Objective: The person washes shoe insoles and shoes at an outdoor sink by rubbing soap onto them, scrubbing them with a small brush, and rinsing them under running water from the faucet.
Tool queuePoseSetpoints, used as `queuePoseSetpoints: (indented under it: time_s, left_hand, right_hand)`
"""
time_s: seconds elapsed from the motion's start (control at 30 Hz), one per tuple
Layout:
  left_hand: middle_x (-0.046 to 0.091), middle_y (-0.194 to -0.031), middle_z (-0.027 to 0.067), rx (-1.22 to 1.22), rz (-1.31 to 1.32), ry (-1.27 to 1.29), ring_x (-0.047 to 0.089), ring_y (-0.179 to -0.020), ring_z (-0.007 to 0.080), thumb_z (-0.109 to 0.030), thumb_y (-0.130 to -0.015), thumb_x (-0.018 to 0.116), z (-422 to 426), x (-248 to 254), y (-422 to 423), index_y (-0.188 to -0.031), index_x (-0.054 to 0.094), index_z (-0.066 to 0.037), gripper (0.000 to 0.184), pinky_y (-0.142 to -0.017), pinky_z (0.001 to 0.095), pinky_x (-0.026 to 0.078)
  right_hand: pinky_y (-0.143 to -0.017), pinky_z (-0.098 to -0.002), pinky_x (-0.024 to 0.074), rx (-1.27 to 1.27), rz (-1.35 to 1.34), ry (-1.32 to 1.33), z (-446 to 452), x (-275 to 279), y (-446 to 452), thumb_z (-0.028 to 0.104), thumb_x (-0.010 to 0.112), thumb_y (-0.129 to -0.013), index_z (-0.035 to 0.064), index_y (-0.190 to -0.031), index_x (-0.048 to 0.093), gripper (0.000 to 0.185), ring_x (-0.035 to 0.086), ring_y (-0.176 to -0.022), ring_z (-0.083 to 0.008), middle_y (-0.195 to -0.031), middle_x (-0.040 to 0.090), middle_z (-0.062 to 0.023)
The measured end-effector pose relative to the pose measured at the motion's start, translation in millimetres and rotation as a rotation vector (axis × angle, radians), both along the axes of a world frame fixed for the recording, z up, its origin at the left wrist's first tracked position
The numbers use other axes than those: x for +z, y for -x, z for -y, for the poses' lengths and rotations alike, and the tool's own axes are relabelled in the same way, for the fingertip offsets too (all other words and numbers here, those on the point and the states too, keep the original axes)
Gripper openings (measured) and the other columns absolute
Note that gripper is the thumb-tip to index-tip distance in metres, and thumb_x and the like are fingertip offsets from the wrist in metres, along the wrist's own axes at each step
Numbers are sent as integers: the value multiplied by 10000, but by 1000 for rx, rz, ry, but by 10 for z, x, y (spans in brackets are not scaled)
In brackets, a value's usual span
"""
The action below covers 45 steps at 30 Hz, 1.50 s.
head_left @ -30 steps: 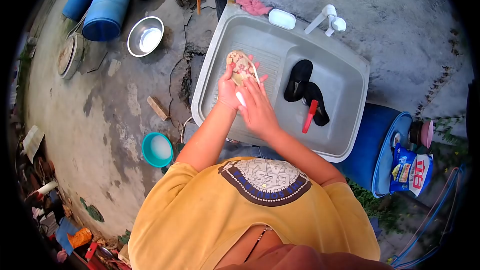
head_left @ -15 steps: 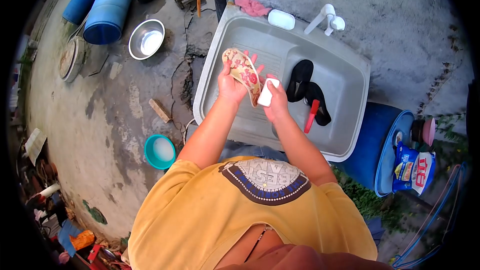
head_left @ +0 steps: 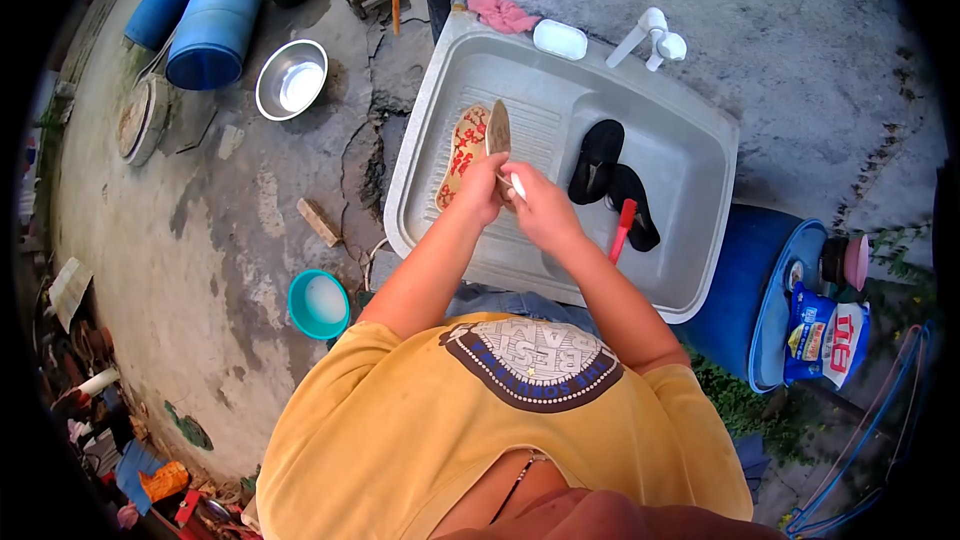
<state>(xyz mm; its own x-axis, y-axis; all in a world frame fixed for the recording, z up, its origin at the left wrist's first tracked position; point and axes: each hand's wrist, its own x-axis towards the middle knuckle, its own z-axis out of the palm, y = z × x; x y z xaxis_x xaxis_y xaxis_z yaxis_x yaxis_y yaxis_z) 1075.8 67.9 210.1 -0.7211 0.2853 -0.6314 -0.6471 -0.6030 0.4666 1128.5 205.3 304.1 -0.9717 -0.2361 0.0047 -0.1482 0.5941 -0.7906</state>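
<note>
Over the washboard (head_left: pixel 525 125) of the sink (head_left: pixel 685 260), both forearms reach forward and converge. The left hand (head_left: pixel 480 190) grips a brown insole (head_left: pixel 498 130), tilted on edge; the right hand (head_left: pixel 542 208), just beside, grips white soap (head_left: pixel 518 186). A floral insole (head_left: pixel 464 152) lies left; black shoes (head_left: pixel 598 155) occupy the basin (head_left: pixel 680 190).

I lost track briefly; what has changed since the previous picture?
The left hand has turned the held insole, plain side showing; the right hand, holding the white bar, has moved left beside it. A flowered insole now shows on the washboard. Black shoes stayed put.
</note>
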Motion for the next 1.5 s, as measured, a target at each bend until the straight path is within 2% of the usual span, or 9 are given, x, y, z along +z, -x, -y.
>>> queuePoseSetpoints:
  time_s: [0.13,0.27,0.5,0.6,0.83,0.93,1.13,1.33,1.5]
  left_hand:
    - [625,-1256,186,-59,93,-164,668,-1069,320,-102,-967,465,45,283,-187,-1347,523,14,402,-911,489,573]
    - [624,-1316,179,-124,-30,-95,647,-1192,294,-174,-993,447,31,341,-292,-1433,507,-9,474,-1033,467,540]
    - [563,-1458,185,-222,-171,-971,570,-1334,338,-584,-1060,375,41,197,-353,-1493,467,-42,700,-1124,500,470]
    - [604,-1418,132,-36,-22,-367,597,-1298,304,-734,-1015,334,-56,242,-348,-1485,482,-88,812,-1095,477,486]
    - [528,-1511,110,47,165,-830,554,-1338,348,-661,-1046,380,-114,-181,-405,-1503,476,-186,666,-1072,665,451]
    - [536,-1500,150,-131,68,-685,518,-1378,396,-577,-1073,401,-128,-7,-521,-1519,460,-134,632,-1131,620,430]
    - [541,-1488,170,-76,65,-573,541,-1358,384,-602,-1070,394,-65,-164,-518,-1508,473,-126,652,-1105,595,466]
    - [628,-1387,123,-164,191,-522,650,-1217,300,-507,-1108,380,-252,281,-701,-1465,510,-160,514,-960,550,567]
    - [621,-1389,153,-8,118,-624,639,-1239,317,-477,-1115,372,-151,-28,-598,-1494,477,-107,540,-1014,526,543]
  right_hand:
    - [-878,-440,550,-251,310,544,-64,-19,77,79,573,-1017,62,-1370,509,359,679,-942,-351,-1168,624,-170]
    - [-980,-482,478,-17,-172,187,73,-38,54,99,633,-950,68,-1333,561,391,593,-1125,-381,-1147,634,-141]
    - [-1036,-502,424,-158,-343,-181,92,-290,546,189,627,-960,76,-1223,621,286,552,-1205,-376,-1201,635,-148]
    - [-1071,-536,414,-110,-116,-29,220,-389,366,187,601,-980,66,-1257,596,303,535,-1274,-405,-1239,636,-165]
    - [-1089,-551,393,-53,-461,-105,215,-698,327,162,589,-975,45,-1261,578,309,516,-1291,-422,-1267,610,-177]
    - [-1110,-528,389,-264,78,34,143,-583,559,142,573,-983,27,-1269,566,308,525,-1278,-438,-1327,589,-205]
    - [-1125,-508,408,-42,-422,-82,154,-775,237,156,540,-1006,-13,-1283,559,325,542,-1285,-432,-1286,623,-237]
    - [-1084,-543,399,-291,183,-22,-79,-877,602,175,611,-967,18,-1259,604,332,544,-1249,-428,-1318,614,-212]
    - [-1122,-520,408,-77,-324,-350,32,-474,27,200,598,-973,66,-1263,640,322,544,-1304,-404,-1356,604,-218]
